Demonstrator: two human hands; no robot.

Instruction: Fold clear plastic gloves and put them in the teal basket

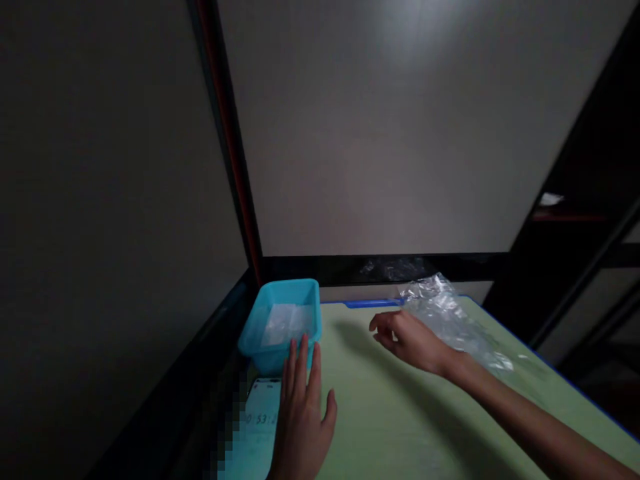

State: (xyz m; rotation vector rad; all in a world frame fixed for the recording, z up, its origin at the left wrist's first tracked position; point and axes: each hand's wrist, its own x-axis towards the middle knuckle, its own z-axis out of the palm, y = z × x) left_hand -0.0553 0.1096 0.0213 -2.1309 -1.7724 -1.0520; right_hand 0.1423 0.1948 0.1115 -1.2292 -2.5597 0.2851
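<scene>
My left hand (304,417) is open, palm down, its fingers stretched out at the near right edge of a turquoise plastic basket (254,327). Whether the fingertips touch the rim I cannot tell. Inside the basket lie clear and whitish plastic packets (285,323). Above the table hovers my right hand (403,337), its fingers loosely curled with a gap between them and nothing visible in them. Just beyond it and to its right, a crumpled clear plastic sheet or bag (445,310) spreads along the table.
The pale green table (360,427) has a blue edge and a blue strip (373,303) at the back. A phone showing timer digits (255,430) lies before the basket, partly covered by my left hand. Light panels (380,147) rise behind; dark shelving (570,247) stands right.
</scene>
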